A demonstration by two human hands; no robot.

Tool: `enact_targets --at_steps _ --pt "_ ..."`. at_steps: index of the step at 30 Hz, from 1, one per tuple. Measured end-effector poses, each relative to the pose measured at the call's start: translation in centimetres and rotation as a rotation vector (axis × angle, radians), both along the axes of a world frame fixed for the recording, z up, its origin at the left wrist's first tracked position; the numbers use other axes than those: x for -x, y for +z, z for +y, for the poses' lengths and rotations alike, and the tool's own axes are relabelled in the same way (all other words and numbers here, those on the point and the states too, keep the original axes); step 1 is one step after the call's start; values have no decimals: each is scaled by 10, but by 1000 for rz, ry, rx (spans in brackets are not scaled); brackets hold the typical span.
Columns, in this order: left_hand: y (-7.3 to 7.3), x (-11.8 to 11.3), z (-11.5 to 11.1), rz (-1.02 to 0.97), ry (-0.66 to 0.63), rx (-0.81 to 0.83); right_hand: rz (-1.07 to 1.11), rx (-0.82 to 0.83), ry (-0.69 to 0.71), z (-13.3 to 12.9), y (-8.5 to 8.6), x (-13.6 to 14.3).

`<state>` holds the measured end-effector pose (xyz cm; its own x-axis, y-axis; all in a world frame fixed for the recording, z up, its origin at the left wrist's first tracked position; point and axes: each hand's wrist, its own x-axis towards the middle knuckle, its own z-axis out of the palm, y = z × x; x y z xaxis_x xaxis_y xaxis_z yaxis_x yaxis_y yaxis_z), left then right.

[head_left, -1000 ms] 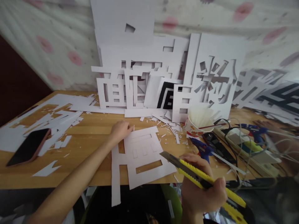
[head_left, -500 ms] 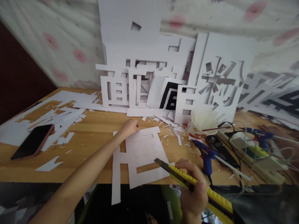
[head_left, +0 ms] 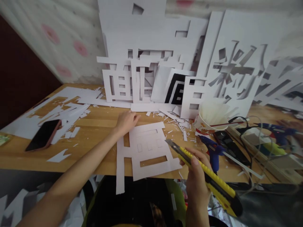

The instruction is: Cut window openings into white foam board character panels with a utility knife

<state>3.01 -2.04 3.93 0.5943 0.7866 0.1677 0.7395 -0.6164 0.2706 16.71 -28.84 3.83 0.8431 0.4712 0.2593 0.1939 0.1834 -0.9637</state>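
A cut white foam board [head_left: 146,172] with pencilled rectangles and a cut-out slot lies on the table, its left strip jutting past the front edge. My left hand [head_left: 126,122] is at the board's upper left corner, its thumb side apart from the bent fingers and nothing visible in it. Whether it touches the board I cannot tell. My right hand [head_left: 197,173] is wrapped round a yellow utility knife [head_left: 208,171]. The knife's blade is out and points up and left, over the board's right side.
Cut-out white boards [head_left: 151,31] lean against the curtain. A phone [head_left: 44,134] lies among paper scraps at left. At right are a paper cup [head_left: 204,126] of glue sticks, a blue glue gun [head_left: 214,153], cables and a power strip [head_left: 267,154]. Another person's hand shows at the far right.
My view has shifted. My left hand's fingers have loosened from a closed pinch. The knife has moved back from the board's lower right, uncovering the corner there.
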Motion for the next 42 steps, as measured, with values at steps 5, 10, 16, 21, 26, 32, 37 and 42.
enact_targets --at_steps 5,10,16,21,26,32,37,42 --pt "-41 17 -20 81 99 -63 199 -2 120 4 2 6" --pt "-42 9 -22 50 113 -44 212 30 108 9 -6 10" --pt "-18 -9 -9 107 150 68 95 -3 48 23 -14 17" --pt "-16 -21 -2 58 24 59 -147 165 -13 32 3 29" --pt "-24 -29 6 13 -47 32 -290 208 -208 44 18 40" --pt "-35 -32 12 18 -100 41 -482 201 -91 64 7 43" --pt "-39 -33 15 25 -128 25 -509 357 109 93 -14 44" --pt "-40 -35 22 15 -169 68 -532 414 48 110 -37 53"
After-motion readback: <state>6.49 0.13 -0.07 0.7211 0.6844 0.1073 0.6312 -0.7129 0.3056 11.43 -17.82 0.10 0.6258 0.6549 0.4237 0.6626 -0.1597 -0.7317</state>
